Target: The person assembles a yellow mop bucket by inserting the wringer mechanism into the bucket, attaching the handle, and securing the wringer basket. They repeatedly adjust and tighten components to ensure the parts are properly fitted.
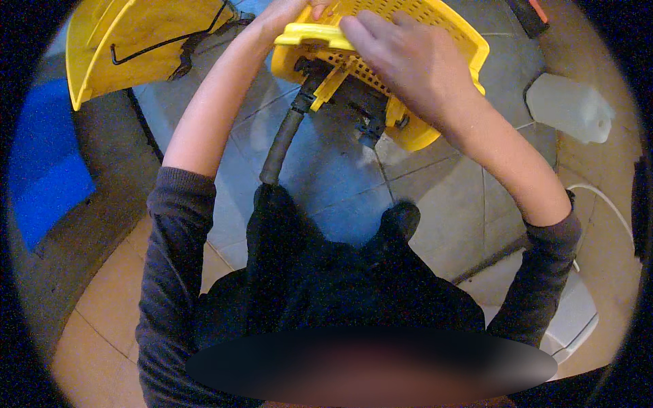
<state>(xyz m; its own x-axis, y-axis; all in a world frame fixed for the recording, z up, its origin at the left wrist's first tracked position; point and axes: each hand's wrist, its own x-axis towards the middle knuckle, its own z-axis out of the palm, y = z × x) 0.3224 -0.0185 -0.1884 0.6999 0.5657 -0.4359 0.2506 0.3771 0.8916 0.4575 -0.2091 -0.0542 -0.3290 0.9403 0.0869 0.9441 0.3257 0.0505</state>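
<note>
Both of my hands hold a yellow perforated mop wringer [435,41] up in front of me, above the floor. My left hand [289,15] grips its left rim near the picture's top edge. My right hand [401,58] lies over the slotted underside, fingers pointing left and curled on it. A dark padded lever handle [280,146] hangs down from the wringer toward my legs. The yellow mop bucket [119,37] with its black wire bail stands at the upper left on the grey tiled floor [442,197].
A white plastic jug [571,109] stands at the right. A blue surface [41,156] lies beyond a dark curb at the left. A white cable [605,200] and a white fixture [575,323] are at the lower right. My dark shoe [401,221] rests on the tiles.
</note>
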